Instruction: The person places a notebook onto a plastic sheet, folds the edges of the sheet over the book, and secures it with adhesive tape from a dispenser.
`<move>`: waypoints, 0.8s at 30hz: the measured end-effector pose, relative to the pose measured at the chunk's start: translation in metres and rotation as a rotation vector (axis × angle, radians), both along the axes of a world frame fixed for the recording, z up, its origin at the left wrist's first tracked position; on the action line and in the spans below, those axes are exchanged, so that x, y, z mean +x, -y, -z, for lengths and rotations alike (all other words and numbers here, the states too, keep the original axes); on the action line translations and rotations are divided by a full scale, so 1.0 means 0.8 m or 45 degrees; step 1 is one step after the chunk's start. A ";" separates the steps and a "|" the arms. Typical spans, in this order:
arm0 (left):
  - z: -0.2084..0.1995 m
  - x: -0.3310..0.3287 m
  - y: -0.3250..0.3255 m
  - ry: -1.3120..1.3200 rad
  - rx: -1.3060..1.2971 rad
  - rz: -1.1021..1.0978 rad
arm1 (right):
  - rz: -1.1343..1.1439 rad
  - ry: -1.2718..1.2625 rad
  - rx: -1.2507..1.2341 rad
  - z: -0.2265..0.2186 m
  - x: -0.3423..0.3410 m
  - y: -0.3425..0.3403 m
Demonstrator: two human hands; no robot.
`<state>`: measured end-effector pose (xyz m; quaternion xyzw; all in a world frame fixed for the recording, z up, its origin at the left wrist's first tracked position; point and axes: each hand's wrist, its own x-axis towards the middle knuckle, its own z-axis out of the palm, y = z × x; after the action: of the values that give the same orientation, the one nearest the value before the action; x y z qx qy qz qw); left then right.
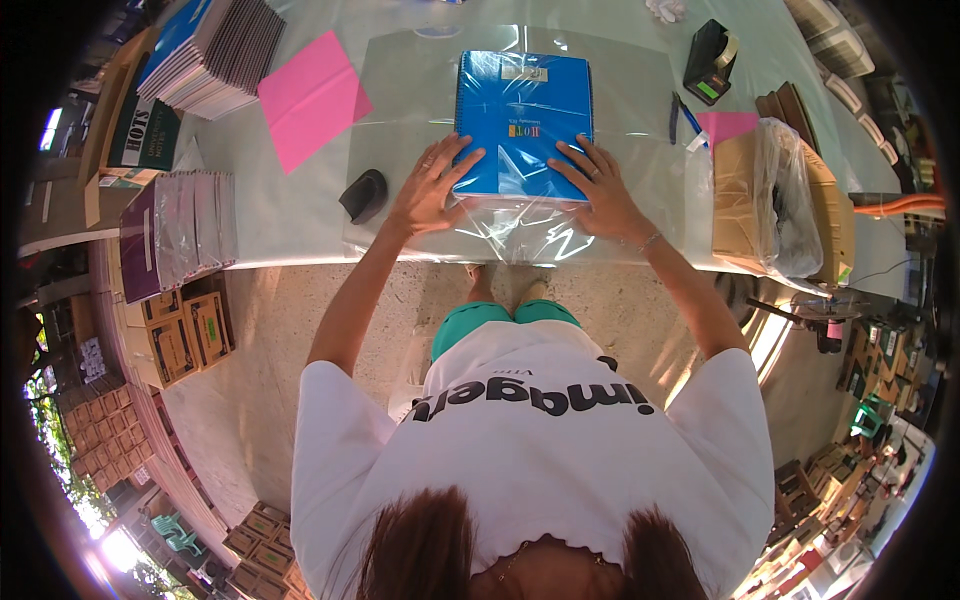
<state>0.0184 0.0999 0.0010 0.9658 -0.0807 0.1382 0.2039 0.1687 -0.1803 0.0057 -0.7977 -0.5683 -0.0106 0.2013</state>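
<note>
A blue spiral-bound notebook [525, 95] lies flat on a sheet of clear plastic film [640, 95] spread over the table. Glare on its cover and below its near edge suggests film there too. My left hand [435, 185] rests at the notebook's lower left corner, fingers spread, with the fingertips on the cover's edge. On the other side my right hand [602, 190] lies with its fingers stretched over the lower right edge. Neither hand is closed round anything. Left of my left hand sits a small dark object [363, 196], perhaps a computer mouse.
Pink sheets [312, 100] and a stack of notebooks [215, 60] lie at the left, above wrapped purple notebooks [180, 225]. At the right are a black tape dispenser [710, 62], a blue pen or cutter [688, 118] and a cardboard box [735, 195] holding plastic bags.
</note>
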 end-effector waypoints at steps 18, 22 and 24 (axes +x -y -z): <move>0.033 -0.023 0.058 0.332 0.473 0.196 | -0.355 0.307 0.211 0.014 -0.036 0.005; 0.032 -0.021 0.065 0.412 0.446 0.169 | -0.345 0.228 0.195 0.021 -0.039 0.009; 0.028 -0.021 0.068 0.358 0.391 0.168 | -0.366 0.186 0.193 0.023 -0.040 0.008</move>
<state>0.0018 0.0453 -0.0211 0.9494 -0.1917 0.2438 0.0497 0.1367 -0.1866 -0.0129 -0.6880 -0.6871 -0.0823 0.2186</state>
